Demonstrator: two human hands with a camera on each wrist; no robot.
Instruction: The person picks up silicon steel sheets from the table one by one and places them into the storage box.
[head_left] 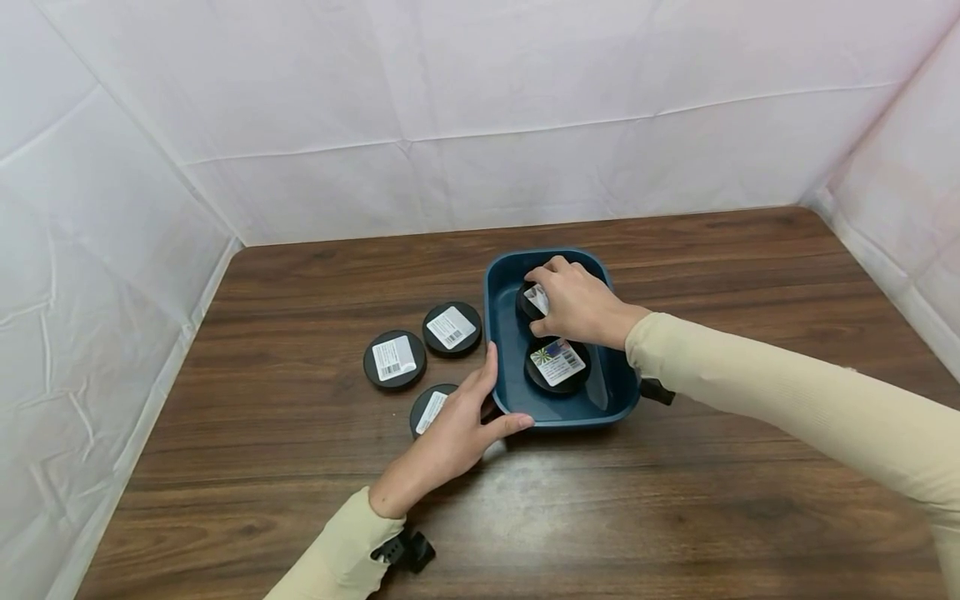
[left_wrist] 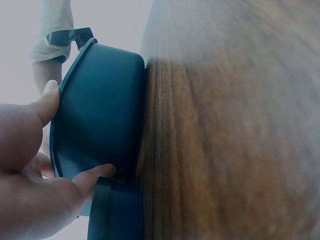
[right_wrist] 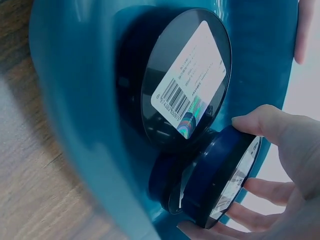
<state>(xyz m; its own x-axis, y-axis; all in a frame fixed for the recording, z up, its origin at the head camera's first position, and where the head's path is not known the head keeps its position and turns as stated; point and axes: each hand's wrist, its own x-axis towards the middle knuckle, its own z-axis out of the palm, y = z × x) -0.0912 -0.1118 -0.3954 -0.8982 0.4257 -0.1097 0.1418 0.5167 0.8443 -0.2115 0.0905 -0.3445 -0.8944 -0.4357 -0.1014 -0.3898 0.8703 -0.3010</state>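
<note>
Brown wood-grain table (head_left: 675,508), creased white sheeting (head_left: 480,75)

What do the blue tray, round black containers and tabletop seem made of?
Blue tray: probably plastic, satin, with rounded, moulded-looking rim. Black containers: likely plastic, glossy, faces reflecting light; coated metal possible. Tabletop: wood or laminate, soft sheen, brown grain.

An enclosed, booth-like space; white sheeting (head_left: 510,75) walls a wood-grain table (head_left: 675,517) on three sides.

Tray (head_left: 551,410): on desk (head_left: 675,492), near far edge
Outside tins (head_left: 452,329): three, left of tray
Front tin (head_left: 557,365): in tray
Back tins (head_left: 532,300): in tray behind it, one over another
</note>
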